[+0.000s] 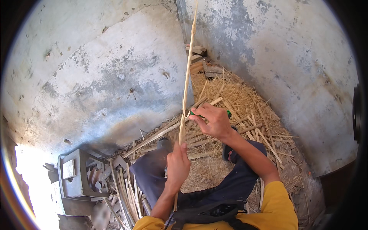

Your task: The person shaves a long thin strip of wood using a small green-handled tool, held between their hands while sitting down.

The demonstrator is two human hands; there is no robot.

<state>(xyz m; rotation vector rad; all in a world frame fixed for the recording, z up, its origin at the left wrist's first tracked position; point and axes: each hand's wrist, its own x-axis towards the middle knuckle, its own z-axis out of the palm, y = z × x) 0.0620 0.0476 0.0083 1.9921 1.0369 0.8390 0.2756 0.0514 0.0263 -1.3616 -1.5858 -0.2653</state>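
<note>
A long, pale bamboo strip slants up in front of me, its top reaching the upper edge of the view. My left hand is closed around its lower part, between my knees. Just above, my right hand grips a green-handled knife, whose handle pokes out behind the fingers. The blade is mostly hidden by the hand and lies across the strip. A thin curled shaving stands off the strip at that spot, beside my right fingertips.
Straw-like shavings and loose strips heap up in the wall corner ahead. Bricks sit at its back. On the left are a grey metal frame and a bundle of long strips. Peeling walls close in both sides.
</note>
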